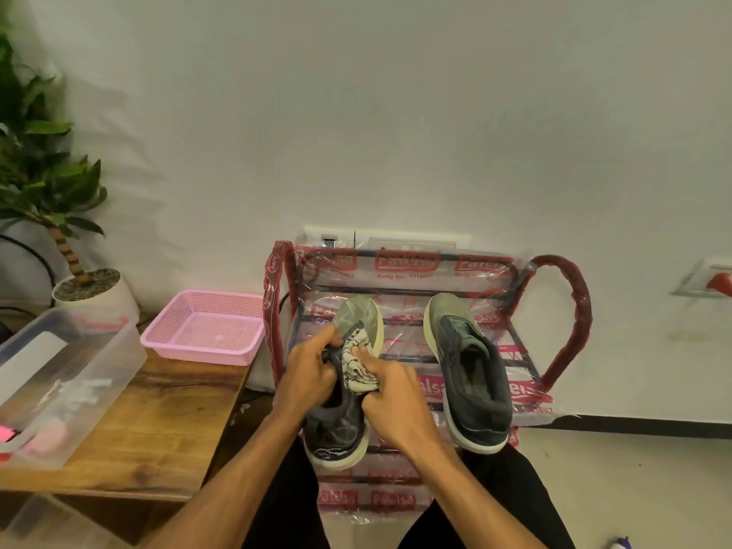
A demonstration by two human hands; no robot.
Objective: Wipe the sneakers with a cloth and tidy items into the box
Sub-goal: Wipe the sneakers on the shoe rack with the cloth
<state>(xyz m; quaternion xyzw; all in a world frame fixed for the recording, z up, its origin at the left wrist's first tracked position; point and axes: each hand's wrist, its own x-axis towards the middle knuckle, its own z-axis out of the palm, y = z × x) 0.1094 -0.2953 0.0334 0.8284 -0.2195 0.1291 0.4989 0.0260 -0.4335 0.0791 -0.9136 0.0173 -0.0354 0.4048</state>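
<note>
Entry: I am gripping the sneaker at its tongue and laces with my left hand, fingers curled in. My right hand is pinching a bunched, patterned cloth against the upper.

The shoe is sitting on the plastic-wrapped rack, toe toward the wall. The second sneaker is resting beside it, apart and untouched.

Handling, as I am judging it:
- The shoe looks light, with a soft, yielding upper and a stiffer sole, so I am bracing it at the tongue or collar.
- The cloth is limp and needs bunching.
- The wrap is probably slick, so the shoe may slide under pressure.

To my left, a wooden table is carrying the clear box and a pink basket. A potted plant is standing behind them, by the white wall.
</note>
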